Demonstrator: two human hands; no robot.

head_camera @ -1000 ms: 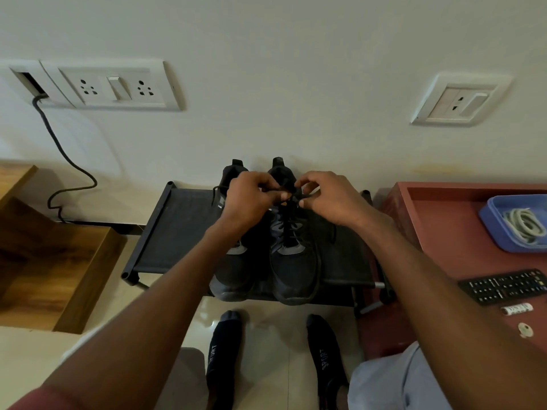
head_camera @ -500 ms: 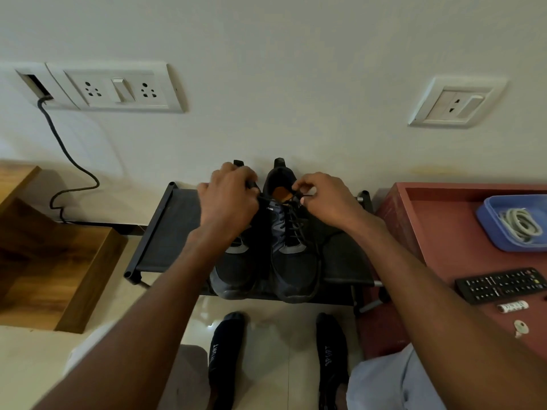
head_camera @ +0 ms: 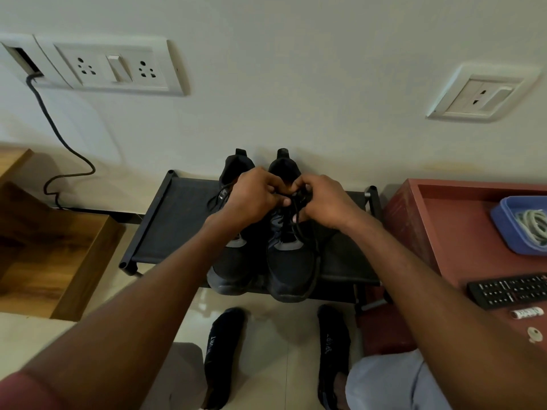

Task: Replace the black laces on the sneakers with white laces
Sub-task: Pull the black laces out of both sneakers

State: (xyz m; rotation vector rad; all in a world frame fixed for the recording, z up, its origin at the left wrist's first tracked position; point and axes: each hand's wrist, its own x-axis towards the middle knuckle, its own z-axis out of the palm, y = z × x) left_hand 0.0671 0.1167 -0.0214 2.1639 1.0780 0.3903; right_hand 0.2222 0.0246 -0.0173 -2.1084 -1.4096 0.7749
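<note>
Both your hands have come back together at frame centre: your left hand (head_camera: 254, 196) and right hand (head_camera: 322, 202) now curl and pinch the thin black lace (head_camera: 299, 229) at the top eyelets of the right-hand black mesh sneaker (head_camera: 288, 261), beside its twin (head_camera: 228, 270) on the low black fabric rack (head_camera: 177, 226). Half a second ago your left hand was pulling out toward the left; closing back in suggests unlacing has only begun, and the coiled white laces (head_camera: 532, 223) wait untouched in the blue plastic tray (head_camera: 503, 220), right edge.

Wall (head_camera: 296, 84) crowds the sneakers (head_camera: 288, 261) behind; rack (head_camera: 177, 226) surface lies open left.
</note>
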